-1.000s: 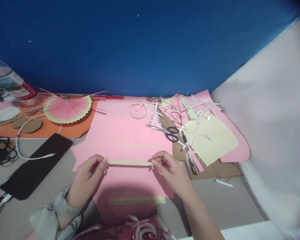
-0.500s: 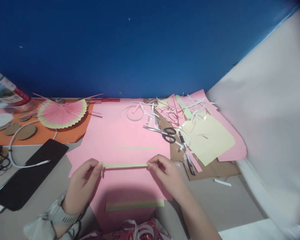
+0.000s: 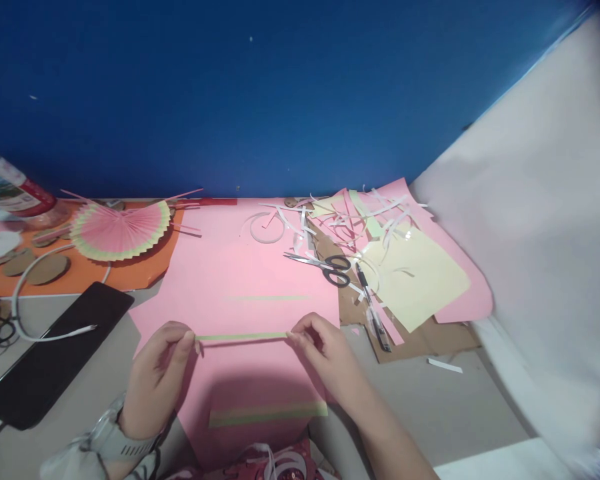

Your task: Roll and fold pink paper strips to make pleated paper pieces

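Pink paper work on a desk, head view. L hand & R hand each pinch one end of a narrow green strip betw. thumb & fingertips; neither hand grasps anything else visible. Strip runs nr. straight, roughly level, over the middle of the pink sheet, w/ a dark shadow line just below it; whether it touches the sheet can't be told. Beyond it a faint green line crosses the sheet approx. parallel; nearer the body lies a green-edged paper band. For good handling (judged): pull lightly & equally at both ends, b/c thin paper may crease or tear under a hard pinch; hold both ends at the same ht., faces untwisted; use the faint line as a visual ref. for squareness. Scissors & pen lie beyond the R hand, apart from it; mind the blades, pointing L, if reaching fwd.
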`<state>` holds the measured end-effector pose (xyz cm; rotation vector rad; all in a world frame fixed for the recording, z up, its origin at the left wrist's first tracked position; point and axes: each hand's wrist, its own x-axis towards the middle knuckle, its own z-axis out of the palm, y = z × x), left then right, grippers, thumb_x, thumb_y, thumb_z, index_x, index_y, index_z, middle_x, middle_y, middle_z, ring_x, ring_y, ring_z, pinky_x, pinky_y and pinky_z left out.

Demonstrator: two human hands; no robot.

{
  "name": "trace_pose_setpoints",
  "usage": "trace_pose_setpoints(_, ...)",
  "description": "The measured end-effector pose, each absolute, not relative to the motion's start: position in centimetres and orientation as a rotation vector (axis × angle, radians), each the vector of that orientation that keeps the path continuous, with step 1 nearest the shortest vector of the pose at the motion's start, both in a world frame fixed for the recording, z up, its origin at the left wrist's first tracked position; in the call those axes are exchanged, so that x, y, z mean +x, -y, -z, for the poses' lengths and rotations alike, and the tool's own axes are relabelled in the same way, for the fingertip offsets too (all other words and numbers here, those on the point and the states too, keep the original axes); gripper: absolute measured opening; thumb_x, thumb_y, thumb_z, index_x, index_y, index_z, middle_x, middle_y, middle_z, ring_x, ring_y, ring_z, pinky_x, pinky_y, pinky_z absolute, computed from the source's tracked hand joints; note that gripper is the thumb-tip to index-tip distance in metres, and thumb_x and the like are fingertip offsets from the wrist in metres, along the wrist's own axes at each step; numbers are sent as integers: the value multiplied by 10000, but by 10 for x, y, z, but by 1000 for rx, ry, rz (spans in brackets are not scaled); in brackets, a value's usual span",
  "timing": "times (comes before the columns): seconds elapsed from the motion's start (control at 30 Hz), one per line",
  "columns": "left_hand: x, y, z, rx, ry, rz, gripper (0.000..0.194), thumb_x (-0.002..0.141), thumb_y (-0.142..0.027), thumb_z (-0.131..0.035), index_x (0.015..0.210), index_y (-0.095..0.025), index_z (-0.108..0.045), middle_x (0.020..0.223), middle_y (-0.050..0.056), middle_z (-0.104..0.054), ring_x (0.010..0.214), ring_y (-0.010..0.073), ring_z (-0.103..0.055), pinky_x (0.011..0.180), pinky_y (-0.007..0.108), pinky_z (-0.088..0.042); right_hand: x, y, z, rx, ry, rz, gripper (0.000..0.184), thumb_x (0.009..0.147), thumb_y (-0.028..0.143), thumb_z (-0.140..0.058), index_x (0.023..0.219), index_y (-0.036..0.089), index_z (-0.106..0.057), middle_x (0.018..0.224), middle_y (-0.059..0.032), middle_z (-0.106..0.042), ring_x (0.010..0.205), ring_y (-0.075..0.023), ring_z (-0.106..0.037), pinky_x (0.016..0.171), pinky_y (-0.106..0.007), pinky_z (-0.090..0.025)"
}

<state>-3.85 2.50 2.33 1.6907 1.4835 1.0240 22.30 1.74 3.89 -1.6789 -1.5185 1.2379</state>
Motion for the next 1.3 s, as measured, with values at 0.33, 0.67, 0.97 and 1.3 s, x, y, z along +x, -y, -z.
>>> trace_pose_setpoints(0.33,-40,-23,-25,1659,-1427,-1067,154,901,-200,-418,785,-217,-518,779,-3,-558,761,152,-541,708,284,-421,223,-18,-37,-1661,1525,-1275,171,859,354,-509,802,195,-536,651,31,-469,610,-128,-419,571,-250,-326)
trace_pose_setpoints(0.67,-42,-27,-24,1658,-1402,-1063,126,895,-208,-435,815,-226,-529,831,7,-534,823,165,-528,772,311,-408,224,-20,-38,-1672,1525,-1249,155,849,334,-522,785,194,-541,634,33,-454,597,-124,-406,558,-244,-315)
trace_pose_setpoints(0.97,-40,-30,-23,1711,-1497,-1044,81,869,-218,-494,798,-228,-532,863,8,-525,852,167,-519,815,315,-384,224,-19,-37,-1649,1530,-1259,130,855,310,-516,793,197,-537,646,39,-447,597,-117,-404,563,-242,-310)
trace_pose_setpoints(1.3,-41,-29,-22,1655,-1502,-1064,103,871,-270,-491,796,-224,-543,869,22,-562,854,185,-549,806,329,-423,226,-19,-33,-1639,1512,-1188,175,846,353,-532,777,192,-518,641,39,-430,591,-117,-405,550,-239,-306)
